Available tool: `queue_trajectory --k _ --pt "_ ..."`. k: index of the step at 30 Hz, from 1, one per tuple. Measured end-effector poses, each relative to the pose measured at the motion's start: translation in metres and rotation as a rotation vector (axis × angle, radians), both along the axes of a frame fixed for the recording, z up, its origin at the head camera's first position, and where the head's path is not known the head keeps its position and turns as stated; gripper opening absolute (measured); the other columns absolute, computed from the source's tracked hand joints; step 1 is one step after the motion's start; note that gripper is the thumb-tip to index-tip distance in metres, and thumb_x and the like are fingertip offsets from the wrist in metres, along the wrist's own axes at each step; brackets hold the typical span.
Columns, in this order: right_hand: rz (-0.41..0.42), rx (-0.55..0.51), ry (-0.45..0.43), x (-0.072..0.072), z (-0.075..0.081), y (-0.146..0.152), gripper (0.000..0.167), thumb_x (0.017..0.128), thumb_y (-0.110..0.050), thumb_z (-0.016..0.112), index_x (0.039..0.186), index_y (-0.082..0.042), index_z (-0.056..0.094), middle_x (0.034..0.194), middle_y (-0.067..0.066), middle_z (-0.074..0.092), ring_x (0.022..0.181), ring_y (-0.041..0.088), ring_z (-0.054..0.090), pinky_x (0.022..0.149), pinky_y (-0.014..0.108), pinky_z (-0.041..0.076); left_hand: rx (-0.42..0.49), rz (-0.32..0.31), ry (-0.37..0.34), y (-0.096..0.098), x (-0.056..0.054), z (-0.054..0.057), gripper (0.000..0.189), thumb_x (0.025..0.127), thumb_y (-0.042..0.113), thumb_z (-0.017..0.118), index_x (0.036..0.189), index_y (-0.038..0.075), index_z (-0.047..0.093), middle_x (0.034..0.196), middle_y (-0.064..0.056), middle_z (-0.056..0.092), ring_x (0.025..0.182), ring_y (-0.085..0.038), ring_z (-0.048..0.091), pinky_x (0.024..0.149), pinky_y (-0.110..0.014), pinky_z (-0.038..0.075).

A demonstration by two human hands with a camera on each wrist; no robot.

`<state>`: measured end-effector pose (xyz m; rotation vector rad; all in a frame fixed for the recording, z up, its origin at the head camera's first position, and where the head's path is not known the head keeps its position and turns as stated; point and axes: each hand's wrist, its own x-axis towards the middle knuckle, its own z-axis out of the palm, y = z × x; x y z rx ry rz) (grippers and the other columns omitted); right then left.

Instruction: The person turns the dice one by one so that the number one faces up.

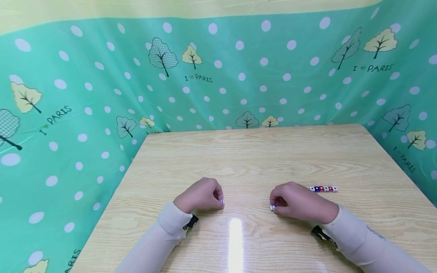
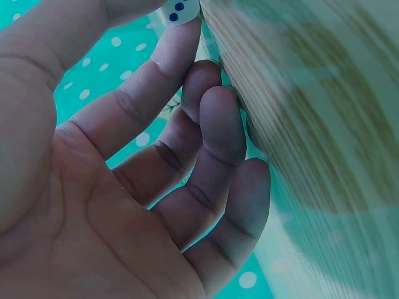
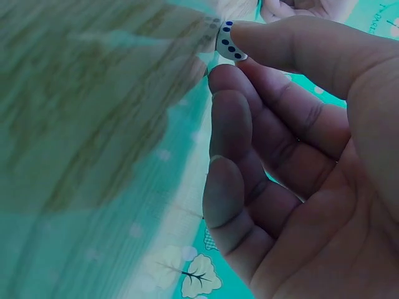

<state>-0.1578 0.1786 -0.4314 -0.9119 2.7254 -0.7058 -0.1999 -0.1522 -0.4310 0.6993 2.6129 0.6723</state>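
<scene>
My left hand (image 1: 203, 194) pinches a small white die (image 1: 222, 201) between thumb and index finger, low over the table left of the middle. In the left wrist view that die (image 2: 180, 11) shows blue pips at the top edge, and the other fingers curl loosely below it. To the right, my right hand (image 1: 296, 201) pinches a second white die (image 1: 272, 207) close to the tabletop. Dark blue pips show on this die (image 3: 230, 42) in the right wrist view, right at the glossy table surface, which mirrors it.
A short row of dice (image 1: 323, 189), white, blue and red, lies just behind my right hand. The wood-grain table (image 1: 239, 159) is bordered at the back and sides by a green dotted curtain (image 1: 218, 76). A bright light reflection falls between the forearms.
</scene>
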Motion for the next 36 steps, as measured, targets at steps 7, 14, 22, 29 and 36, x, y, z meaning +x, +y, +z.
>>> queue_trajectory --k 7,14,22,29,36 --pt "-0.009 0.036 0.029 0.000 -0.001 -0.001 0.017 0.087 -0.019 0.083 0.085 -0.029 0.070 0.076 -0.020 0.058 0.070 0.004 0.055 0.063 0.021 0.047 0.007 0.000 -0.002 -0.001 -0.001 -0.001 0.020 0.077 0.019 0.087 0.068 0.022 0.069 0.068 0.010 0.063 0.067 -0.009 0.055 0.064 -0.027 0.048" --pt "-0.015 0.101 0.144 0.005 0.000 -0.004 0.017 0.084 -0.026 0.083 0.090 -0.029 0.067 0.075 -0.016 0.055 0.067 0.001 0.048 0.062 0.022 0.042 -0.001 -0.002 0.004 0.000 -0.001 -0.001 0.020 0.077 0.020 0.087 0.069 0.022 0.069 0.069 0.010 0.063 0.067 -0.008 0.055 0.064 -0.027 0.048" --pt "0.034 0.112 0.220 0.008 -0.004 -0.009 0.013 0.086 -0.021 0.080 0.087 -0.028 0.070 0.079 -0.017 0.054 0.067 -0.001 0.047 0.062 0.021 0.043 -0.005 0.000 0.002 0.000 0.000 -0.001 0.021 0.077 0.019 0.088 0.069 0.021 0.068 0.069 0.010 0.063 0.067 -0.008 0.055 0.065 -0.027 0.048" --pt "0.059 0.095 0.247 0.008 -0.004 -0.010 0.014 0.085 -0.014 0.080 0.088 -0.025 0.071 0.081 -0.017 0.058 0.068 -0.003 0.047 0.062 0.021 0.046 -0.002 -0.002 -0.004 -0.001 -0.001 -0.001 0.020 0.077 0.019 0.087 0.070 0.022 0.069 0.069 0.010 0.063 0.067 -0.008 0.055 0.064 -0.027 0.048" --pt "0.049 0.082 0.233 0.008 -0.002 -0.010 0.014 0.088 -0.018 0.080 0.087 -0.027 0.070 0.079 -0.019 0.056 0.068 -0.001 0.049 0.063 0.020 0.045 -0.004 0.004 -0.010 0.000 -0.001 -0.001 0.020 0.077 0.021 0.088 0.070 0.022 0.069 0.069 0.011 0.064 0.066 -0.007 0.055 0.064 -0.026 0.049"
